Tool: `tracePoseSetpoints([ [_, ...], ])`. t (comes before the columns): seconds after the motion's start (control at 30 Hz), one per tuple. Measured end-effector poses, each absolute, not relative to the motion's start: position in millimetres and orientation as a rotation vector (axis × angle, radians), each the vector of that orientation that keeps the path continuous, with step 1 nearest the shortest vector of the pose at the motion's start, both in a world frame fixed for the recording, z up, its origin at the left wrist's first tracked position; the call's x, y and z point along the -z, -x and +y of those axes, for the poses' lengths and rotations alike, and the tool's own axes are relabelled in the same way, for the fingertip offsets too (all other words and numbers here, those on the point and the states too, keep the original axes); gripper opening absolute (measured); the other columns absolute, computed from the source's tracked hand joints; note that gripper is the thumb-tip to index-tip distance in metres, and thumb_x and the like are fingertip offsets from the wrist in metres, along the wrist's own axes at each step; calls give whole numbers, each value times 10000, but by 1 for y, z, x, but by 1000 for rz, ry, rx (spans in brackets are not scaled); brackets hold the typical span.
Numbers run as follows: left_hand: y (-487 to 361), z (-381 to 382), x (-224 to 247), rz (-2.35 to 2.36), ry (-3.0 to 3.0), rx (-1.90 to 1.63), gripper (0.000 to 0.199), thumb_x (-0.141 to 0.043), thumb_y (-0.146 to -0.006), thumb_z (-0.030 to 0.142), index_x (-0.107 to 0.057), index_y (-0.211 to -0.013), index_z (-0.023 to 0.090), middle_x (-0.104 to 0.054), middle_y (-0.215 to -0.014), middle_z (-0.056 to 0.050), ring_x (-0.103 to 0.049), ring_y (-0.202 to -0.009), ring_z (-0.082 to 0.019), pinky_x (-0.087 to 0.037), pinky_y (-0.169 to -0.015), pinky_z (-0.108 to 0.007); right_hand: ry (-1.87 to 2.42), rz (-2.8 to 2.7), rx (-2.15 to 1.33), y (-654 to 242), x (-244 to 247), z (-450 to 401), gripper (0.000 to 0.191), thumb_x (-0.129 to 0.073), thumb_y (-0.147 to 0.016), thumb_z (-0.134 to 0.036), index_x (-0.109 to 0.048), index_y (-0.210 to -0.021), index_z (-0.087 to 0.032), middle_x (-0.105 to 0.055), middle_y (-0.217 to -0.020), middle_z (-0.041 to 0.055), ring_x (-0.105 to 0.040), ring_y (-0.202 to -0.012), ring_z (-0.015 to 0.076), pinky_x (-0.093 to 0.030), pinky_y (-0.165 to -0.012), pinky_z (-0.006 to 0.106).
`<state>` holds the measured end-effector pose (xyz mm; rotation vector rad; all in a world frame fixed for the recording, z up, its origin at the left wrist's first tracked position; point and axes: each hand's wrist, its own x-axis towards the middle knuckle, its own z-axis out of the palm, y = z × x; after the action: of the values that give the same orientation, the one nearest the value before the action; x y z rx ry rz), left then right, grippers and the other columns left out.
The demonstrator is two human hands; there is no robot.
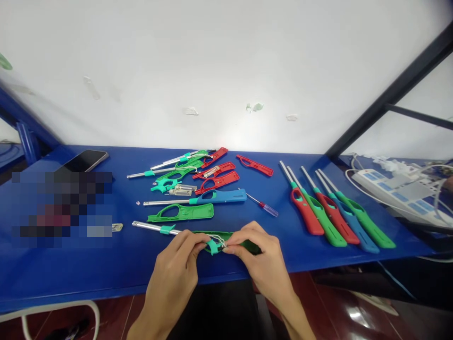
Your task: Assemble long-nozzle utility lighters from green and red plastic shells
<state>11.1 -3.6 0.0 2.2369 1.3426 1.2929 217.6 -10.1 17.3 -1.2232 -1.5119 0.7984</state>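
My left hand (177, 269) is closed in a pinch on a teal trigger (213, 247) near the table's front edge. From the trigger's far side, white wires (216, 237) run to my right hand (264, 259), whose thumb and fingertips pinch their end. Under both hands lies a green lighter shell half (252, 245), partly covered by my fingers. A metal lighter tube (150, 227) with a teal collar (166, 230) sticks out to the left of my left hand. Just behind, another green shell half (200, 212) rests with its inside up.
A blue lighter (226, 195) and a screwdriver (269, 208) lie behind my hands. Farther back are red shell halves (221, 182), clear fuel tanks (182, 190) and loose teal triggers (165, 185). Several whole lighters (313, 217) line the right; a phone (83, 161) and power strip (392, 191) flank the table.
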Motion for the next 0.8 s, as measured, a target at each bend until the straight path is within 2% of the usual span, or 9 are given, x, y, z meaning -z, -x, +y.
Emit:
tracePoseSetpoints([
  [0.13,-12,-5,-1,1343,-2250,-1319,197,-549,-1085,149,-717,-1095,251,-733,-933,8,-722,-815,-133,-574,-765,-217,1211,-1526,-768,-218,-16,-11,109,-851,-888,-218,-820,-876,-321,-813,-877,-20,-727,-846,197,-614,-777,314],
  [0.3,-12,-3,0,1364,-2288,-1347,214,-584,-1078,141,-743,-1172,249,-781,-1073,-8,-758,-970,-152,-585,-928,-254,1259,-1493,-665,-215,-12,-12,138,-814,-923,-219,-832,-990,-338,-844,-992,-1,-741,-1003,240,-603,-969,417],
  [0.37,-12,-2,1,1372,-2308,-1338,229,-587,-1074,133,-751,-1185,249,-793,-1116,-14,-766,-1005,-166,-592,-949,-275,1277,-1498,-644,-214,-13,-11,127,-803,-929,-226,-830,-978,-340,-842,-992,0,-742,-1001,244,-604,-964,426],
  [0.47,-13,0,3,1386,-2325,-1330,249,-585,-1068,120,-761,-1191,245,-805,-1131,-23,-768,-1019,-187,-605,-955,-311,1293,-1531,-645,-215,-14,-12,94,-801,-924,-247,-825,-944,-335,-834,-968,2,-744,-981,244,-618,-911,405],
  [0.8,-16,-1,1,1456,-2358,-1290,254,-598,-1056,108,-774,-1180,241,-829,-1072,-15,-705,-999,-231,-619,-861,-362,1312,-1572,-647,-218,-13,-13,120,-780,-936,-202,-809,-970,-313,-832,-998,-12,-767,-975,225,-611,-944,377],
])
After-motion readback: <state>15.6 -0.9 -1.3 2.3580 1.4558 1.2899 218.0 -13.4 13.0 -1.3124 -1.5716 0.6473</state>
